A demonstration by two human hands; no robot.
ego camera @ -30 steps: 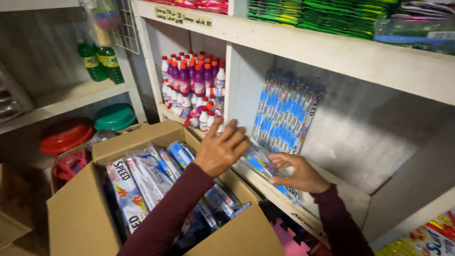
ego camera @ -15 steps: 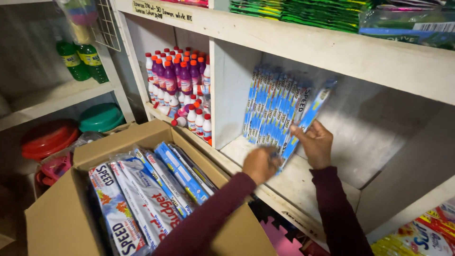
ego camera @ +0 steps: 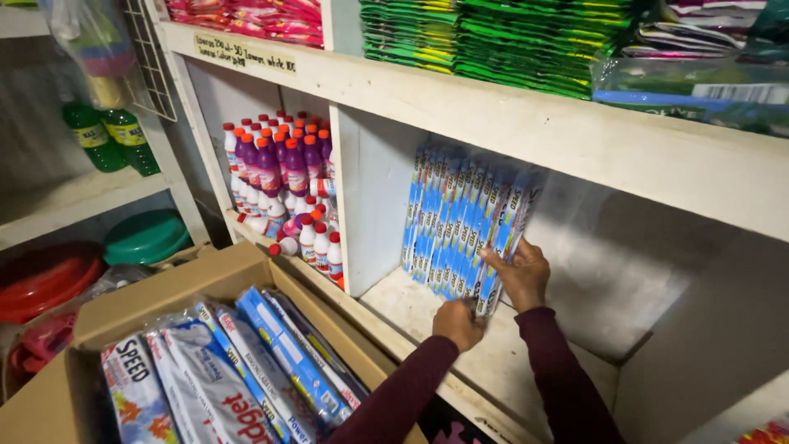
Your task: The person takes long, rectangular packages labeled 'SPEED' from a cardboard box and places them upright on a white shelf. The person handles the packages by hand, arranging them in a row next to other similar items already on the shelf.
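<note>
Our right hand (ego camera: 519, 275) and left hand (ego camera: 457, 323) both clasp the outermost blue-and-white flat plastic packet (ego camera: 501, 247), fingers curled around its edge, pressing it against the upright row (ego camera: 448, 218) on the white wooden shelf (ego camera: 485, 362).

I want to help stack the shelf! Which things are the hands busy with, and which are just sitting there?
Being used:
- left hand and right hand, both on the blue packets standing in the shelf compartment
- cardboard box with more packets inside

Just sitting there:
- purple bottles
- green bottles
- green packets
- red and green lids
</note>
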